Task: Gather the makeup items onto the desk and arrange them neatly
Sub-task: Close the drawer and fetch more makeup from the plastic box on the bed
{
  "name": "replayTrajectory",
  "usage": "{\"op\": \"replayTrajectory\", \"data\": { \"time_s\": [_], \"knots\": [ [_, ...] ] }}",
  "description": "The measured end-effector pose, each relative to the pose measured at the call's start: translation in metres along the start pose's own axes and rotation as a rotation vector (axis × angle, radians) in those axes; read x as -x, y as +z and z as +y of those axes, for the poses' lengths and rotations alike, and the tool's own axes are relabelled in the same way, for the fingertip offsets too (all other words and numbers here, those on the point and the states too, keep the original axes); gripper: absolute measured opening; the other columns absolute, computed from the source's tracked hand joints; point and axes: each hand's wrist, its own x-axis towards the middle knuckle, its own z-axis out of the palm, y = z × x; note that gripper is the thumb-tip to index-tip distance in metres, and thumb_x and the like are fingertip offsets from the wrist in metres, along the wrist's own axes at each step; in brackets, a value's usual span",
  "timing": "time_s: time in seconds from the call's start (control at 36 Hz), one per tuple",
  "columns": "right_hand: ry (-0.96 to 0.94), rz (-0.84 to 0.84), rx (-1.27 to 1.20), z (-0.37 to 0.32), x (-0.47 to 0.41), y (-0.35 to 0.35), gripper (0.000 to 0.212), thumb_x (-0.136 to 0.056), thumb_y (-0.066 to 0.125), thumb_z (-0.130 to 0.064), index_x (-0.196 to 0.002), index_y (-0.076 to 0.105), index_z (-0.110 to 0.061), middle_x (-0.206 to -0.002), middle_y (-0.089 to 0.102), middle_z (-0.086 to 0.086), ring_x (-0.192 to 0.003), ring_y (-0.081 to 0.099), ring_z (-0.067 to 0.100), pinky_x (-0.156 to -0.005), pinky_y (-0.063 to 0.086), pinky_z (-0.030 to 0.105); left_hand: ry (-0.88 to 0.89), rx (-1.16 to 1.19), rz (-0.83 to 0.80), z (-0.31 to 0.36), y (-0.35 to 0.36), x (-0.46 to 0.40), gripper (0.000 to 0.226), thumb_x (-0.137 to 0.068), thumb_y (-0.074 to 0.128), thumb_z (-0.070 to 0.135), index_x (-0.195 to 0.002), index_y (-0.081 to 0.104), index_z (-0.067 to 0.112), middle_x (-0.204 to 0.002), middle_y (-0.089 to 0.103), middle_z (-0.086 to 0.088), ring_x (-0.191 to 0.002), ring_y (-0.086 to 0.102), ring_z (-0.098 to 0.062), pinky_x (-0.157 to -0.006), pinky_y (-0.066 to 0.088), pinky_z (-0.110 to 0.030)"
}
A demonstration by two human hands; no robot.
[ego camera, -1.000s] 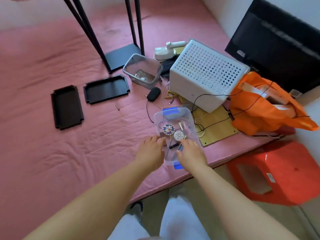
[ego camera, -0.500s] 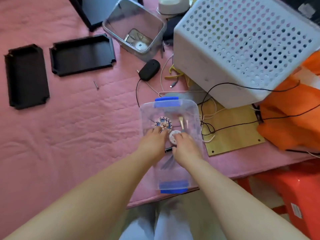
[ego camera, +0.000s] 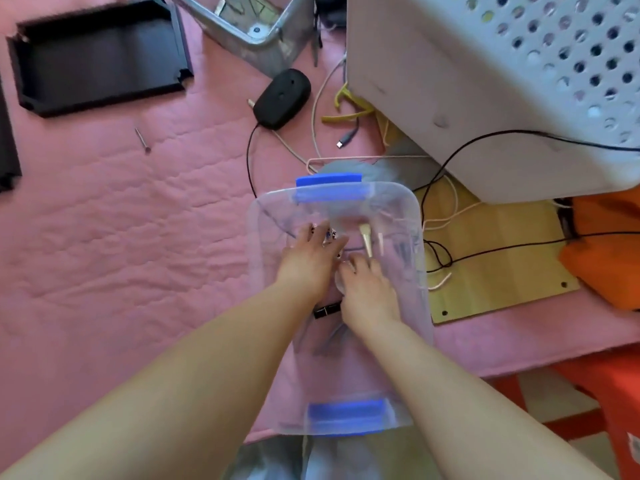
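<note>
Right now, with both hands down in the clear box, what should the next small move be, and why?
Probably close each hand on one item and lift it out. The left hand lies over the patterned compact and the right hand over a round white item, inside the clear box; neither grip looks finished.

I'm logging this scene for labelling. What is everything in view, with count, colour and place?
storage box: 1, clear with blue latches, centre
black tray: 1 whole, black, top left
nail: 1, grey, on the pink cover
black device: 1, black, corded, top centre
perforated crate: 1, white, top right
wooden board: 1, tan, right
left hand: in the box, fingers spread
right hand: in the box, grip unclear
</note>
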Motion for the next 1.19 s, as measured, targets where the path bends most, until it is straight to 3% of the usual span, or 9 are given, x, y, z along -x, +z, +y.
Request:
{"op": "replayTrajectory", "data": {
  "time_s": [0.11,0.19,0.25,0.36,0.42,0.47,0.72,0.94,1.19],
  "knots": [
    [0.011,0.06,0.029,-0.001,-0.002,0.006,0.039,-0.082,0.053,-0.003,-0.12,0.052,-0.011,-0.126,0.049,0.011,-0.111,0.048,0.035,-0.079,0.047,0.04,-0.009,-0.016,-0.024,0.001,0.007,-0.006,0.048,-0.094,0.043,0.022,-0.14,0.033,0.032,-0.152,0.013,-0.006,-0.137,0.014,-0.03,-0.093,0.044,-0.045],
    [0.02,0.142,0.089,0.001,-0.007,0.014,0.049,-0.044,0.082,-0.003,-0.09,0.069,-0.013,-0.084,0.065,0.01,-0.069,0.062,0.031,-0.044,0.048,0.031,-0.033,0.03,-0.019,0.001,0.01,-0.01,0.044,-0.094,0.043,0.023,-0.137,0.037,0.032,-0.149,0.017,-0.006,-0.133,0.019,-0.031,-0.093,0.044,-0.044],
    [0.026,0.173,0.12,0.003,-0.009,0.02,0.054,-0.036,0.084,-0.005,-0.087,0.071,-0.016,-0.076,0.064,0.008,-0.061,0.061,0.028,-0.039,0.045,0.028,-0.055,0.058,-0.014,0.001,0.011,-0.013,0.042,-0.093,0.046,0.023,-0.134,0.04,0.033,-0.147,0.019,-0.005,-0.13,0.022,-0.031,-0.09,0.044,-0.042],
    [0.028,0.109,0.123,0.001,-0.007,0.021,0.051,-0.059,0.077,-0.007,-0.107,0.066,-0.015,-0.093,0.063,0.011,-0.075,0.06,0.031,-0.05,0.048,0.032,-0.087,0.073,-0.041,-0.001,0.013,-0.017,0.042,-0.089,0.051,0.018,-0.128,0.044,0.032,-0.139,0.026,-0.007,-0.125,0.026,-0.032,-0.083,0.044,-0.04],
    [-0.001,0.061,0.095,0.002,-0.008,0.021,0.05,-0.085,0.055,-0.007,-0.133,0.045,-0.015,-0.121,0.051,0.013,-0.104,0.051,0.034,-0.073,0.048,0.038,-0.099,0.069,-0.051,-0.002,0.012,-0.019,0.043,-0.087,0.054,0.016,-0.125,0.045,0.032,-0.136,0.028,-0.006,-0.123,0.026,-0.032,-0.079,0.045,-0.038],
    [-0.001,-0.004,0.065,0.002,-0.006,0.018,0.054,-0.092,0.039,-0.005,-0.143,0.026,-0.016,-0.132,0.038,0.013,-0.117,0.04,0.033,-0.086,0.043,0.038,-0.101,0.075,-0.069,-0.002,0.009,-0.02,0.048,-0.082,0.058,0.013,-0.125,0.046,0.031,-0.133,0.029,-0.007,-0.121,0.028,-0.032,-0.076,0.046,-0.038],
    [0.167,-0.1,-0.139,-0.003,0.018,0.003,0.053,-0.087,0.053,-0.011,-0.136,0.033,-0.021,-0.127,0.039,0.008,-0.117,0.041,0.029,-0.088,0.044,0.039,-0.151,0.123,-0.097,0.005,-0.004,-0.001,0.048,-0.085,0.055,0.014,-0.128,0.042,0.033,-0.126,0.033,-0.007,-0.117,0.031,-0.035,-0.068,0.045,-0.038],
    [0.097,-0.065,-0.238,-0.009,0.059,-0.043,0.047,-0.088,0.057,-0.024,-0.132,0.039,-0.024,-0.128,0.041,0.008,-0.118,0.043,0.03,-0.094,0.039,0.034,-0.17,0.249,-0.007,0.027,-0.048,0.047,0.058,-0.078,0.068,0.024,-0.13,0.044,0.033,-0.13,0.034,-0.006,-0.117,0.034,-0.033,-0.086,0.043,-0.037],
    [-0.05,0.049,-0.209,-0.048,0.121,-0.118,0.037,-0.087,0.054,-0.033,-0.123,0.047,-0.029,-0.122,0.049,0.005,-0.115,0.049,0.027,-0.089,0.043,0.034,-0.294,0.441,0.2,0.022,-0.119,0.139,0.059,-0.068,0.072,0.04,-0.123,0.05,0.041,-0.121,0.041,-0.004,-0.105,0.049,-0.03,-0.089,0.048,-0.038]
  ]
}}
